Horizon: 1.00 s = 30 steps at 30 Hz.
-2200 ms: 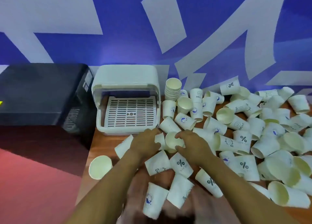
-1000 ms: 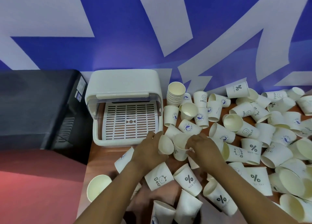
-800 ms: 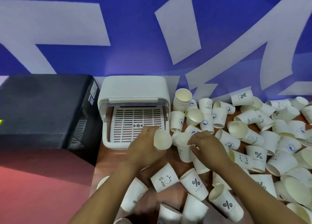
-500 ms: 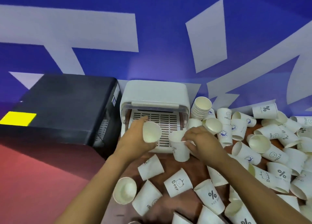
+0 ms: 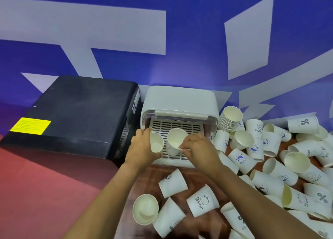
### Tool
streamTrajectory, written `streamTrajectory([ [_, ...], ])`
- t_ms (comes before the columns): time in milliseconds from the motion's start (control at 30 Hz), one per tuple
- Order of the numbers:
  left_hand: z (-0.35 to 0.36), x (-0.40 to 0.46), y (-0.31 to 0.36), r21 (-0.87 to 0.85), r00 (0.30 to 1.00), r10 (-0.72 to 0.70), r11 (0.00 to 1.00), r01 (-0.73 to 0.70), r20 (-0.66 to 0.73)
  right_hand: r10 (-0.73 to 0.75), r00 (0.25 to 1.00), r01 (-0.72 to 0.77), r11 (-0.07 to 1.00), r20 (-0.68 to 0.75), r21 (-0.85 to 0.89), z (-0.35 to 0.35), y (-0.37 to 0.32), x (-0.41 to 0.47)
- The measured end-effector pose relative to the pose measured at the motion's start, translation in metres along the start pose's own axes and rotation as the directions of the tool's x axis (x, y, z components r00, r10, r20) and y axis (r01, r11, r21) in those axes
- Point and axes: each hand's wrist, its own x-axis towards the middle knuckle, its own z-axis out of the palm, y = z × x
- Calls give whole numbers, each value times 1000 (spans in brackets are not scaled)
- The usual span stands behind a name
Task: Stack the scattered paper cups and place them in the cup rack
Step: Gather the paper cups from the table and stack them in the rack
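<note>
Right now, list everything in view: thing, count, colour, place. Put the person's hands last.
Cup rack: one, white with a slotted tray, against the wall at the table's back left.
Stacked cups: one nested stack, white, just right of the rack.
Scattered paper cups: dozens, white with blue or black prints, lying across the table's front and right.
Held cups: two, white, one in the left hand, one in the right, over the rack's tray.
Black box: one, with a yellow label, left of the rack.
Table: one, brown wood.
Wall: blue with white shapes.
Left hand: grips a cup.
Right hand: pinches a cup's rim.
</note>
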Motion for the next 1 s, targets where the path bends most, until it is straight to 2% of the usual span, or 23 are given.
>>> streamTrajectory([
  [133,13,8,-4,102,999,53,993,-54,5,14,998,-10,998,66,-56,11,-2,11],
  [333,32,24,-9,274,995,96,957,-99,24,42,997,-36,995,62,-91,31,0,17],
  [467,39,28,-11,354,994,100,929,-112,52,68,987,-52,993,144,-109,37,0,21],
  [733,40,31,-16,363,990,68,925,-108,120,75,966,-47,992,246,-118,43,2,23],
  [833,33,26,-16,339,988,76,933,-118,136,87,966,-69,994,242,-84,38,3,20],
  [900,28,15,-14,295,985,108,945,-144,132,84,974,-74,996,210,-59,30,5,14],
  [1000,25,-14,-9,226,970,231,943,-243,79,93,987,-88,995,134,-41,18,14,-5],
])
